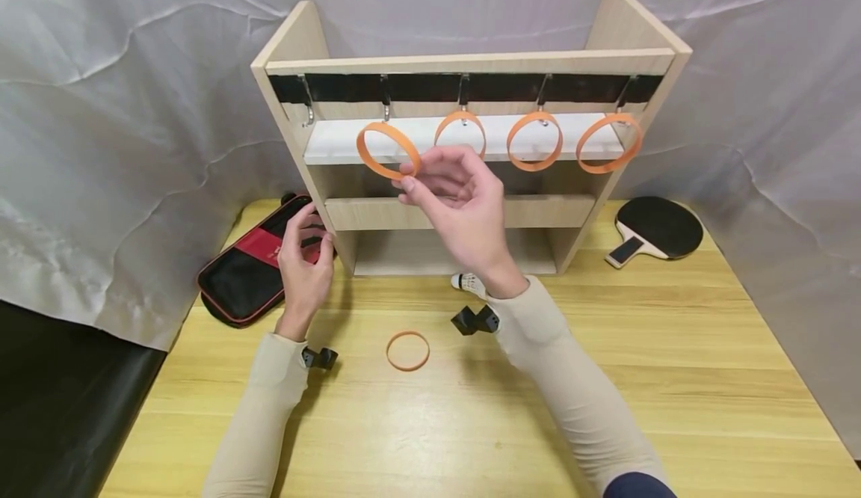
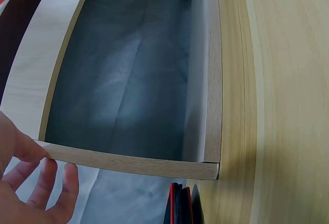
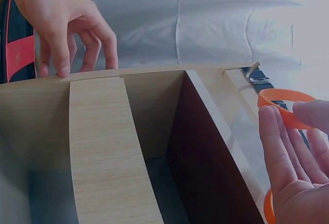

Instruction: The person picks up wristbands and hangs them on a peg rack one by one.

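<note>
My right hand [image 1: 467,206] pinches an orange ring [image 1: 389,152] at its lower right edge, between thumb and fingertips. The ring is just below the second hook from the left [image 1: 386,105]; whether it touches the hook, I cannot tell. My left hand [image 1: 306,266] has its fingers loosely bent, and its fingertips touch the left side panel [image 2: 128,163] of the wooden rack [image 1: 464,214]. Orange rings hang from the three hooks to the right, the nearest one [image 1: 460,115] partly hidden by my right hand. Flat on the table lies another orange ring [image 1: 407,351].
A black and red bag [image 1: 245,277] lies left of the rack. To the right is a black table tennis paddle [image 1: 659,227]. A white shuttlecock [image 1: 468,283] sits before the rack, partly behind my right wrist. Grey cloth [image 1: 134,94] hangs around the wooden table [image 1: 377,438].
</note>
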